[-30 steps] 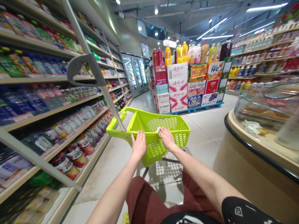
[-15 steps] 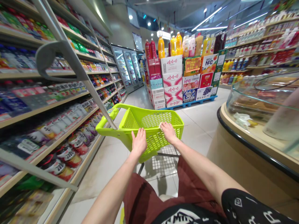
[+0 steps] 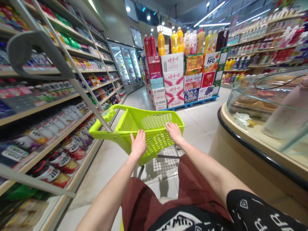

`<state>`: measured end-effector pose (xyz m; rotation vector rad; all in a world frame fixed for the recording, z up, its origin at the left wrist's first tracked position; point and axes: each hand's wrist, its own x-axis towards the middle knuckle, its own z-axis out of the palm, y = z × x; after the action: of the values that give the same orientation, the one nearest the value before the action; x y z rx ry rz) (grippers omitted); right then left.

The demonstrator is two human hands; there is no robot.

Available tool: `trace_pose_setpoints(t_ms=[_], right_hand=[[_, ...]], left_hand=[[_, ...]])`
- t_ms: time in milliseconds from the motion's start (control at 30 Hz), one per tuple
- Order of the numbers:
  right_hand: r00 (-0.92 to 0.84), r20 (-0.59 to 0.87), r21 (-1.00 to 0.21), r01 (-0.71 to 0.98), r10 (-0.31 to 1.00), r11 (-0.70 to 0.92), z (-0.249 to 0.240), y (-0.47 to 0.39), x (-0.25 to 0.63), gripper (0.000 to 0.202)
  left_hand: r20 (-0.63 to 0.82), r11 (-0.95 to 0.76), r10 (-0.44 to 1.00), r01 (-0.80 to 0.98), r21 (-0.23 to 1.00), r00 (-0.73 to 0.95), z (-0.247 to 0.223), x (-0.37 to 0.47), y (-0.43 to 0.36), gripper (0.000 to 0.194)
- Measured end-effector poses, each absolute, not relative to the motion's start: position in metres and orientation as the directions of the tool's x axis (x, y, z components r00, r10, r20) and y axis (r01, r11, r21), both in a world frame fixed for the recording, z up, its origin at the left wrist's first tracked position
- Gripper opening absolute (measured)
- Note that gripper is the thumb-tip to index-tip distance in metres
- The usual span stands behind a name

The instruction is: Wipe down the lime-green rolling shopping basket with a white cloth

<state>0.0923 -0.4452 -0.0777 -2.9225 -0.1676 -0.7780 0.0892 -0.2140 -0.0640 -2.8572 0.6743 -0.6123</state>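
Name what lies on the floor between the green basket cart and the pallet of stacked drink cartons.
Only bare tile floor separates cart and pallet stack, in the head view.

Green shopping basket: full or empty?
Empty: the green shopping basket shows only bare mesh inside; both hands rest on its near rim.

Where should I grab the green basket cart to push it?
Best to hold the green basket cart by its near top rim, from behind, palms down, where the left hand and right hand rest now. That edge is broad and faces the person. The long looped handle sticks out toward the shelves, better for pulling.
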Motion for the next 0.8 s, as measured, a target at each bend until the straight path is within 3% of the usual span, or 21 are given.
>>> trace_pose_setpoints(t_ms=[133,200,533,633,800], right_hand=[[0.884,0.459,-0.112,-0.045,-0.092,-0.993,-0.084,-0.5,0.087,0.034],[0.879,0.462,-0.122,-0.065,-0.115,-0.99,-0.088,-0.507,0.086,0.034],[0.827,0.539,-0.1,0.248,0.157,-0.964,-0.09,-0.451,0.091,0.039],[0.852,0.516,-0.123,0.173,0.086,-0.977,-0.091,-0.482,0.089,0.04],[0.858,0.489,-0.183,-0.074,-0.156,-0.98,-0.1,-0.531,0.083,0.037]], left_hand=[[0.368,-0.896,-0.444,-0.395,-0.205,0.817,-0.06,0.09,-0.218,0.062],[0.367,-0.898,-0.439,-0.39,-0.202,0.82,-0.06,0.091,-0.223,0.062],[0.363,-0.889,-0.456,-0.4,-0.223,0.813,-0.071,0.09,-0.241,0.064],[0.36,-0.895,-0.445,-0.387,-0.222,0.82,-0.073,0.09,-0.244,0.065],[0.312,-0.871,-0.49,-0.444,-0.209,0.814,-0.077,0.088,-0.272,0.067]])
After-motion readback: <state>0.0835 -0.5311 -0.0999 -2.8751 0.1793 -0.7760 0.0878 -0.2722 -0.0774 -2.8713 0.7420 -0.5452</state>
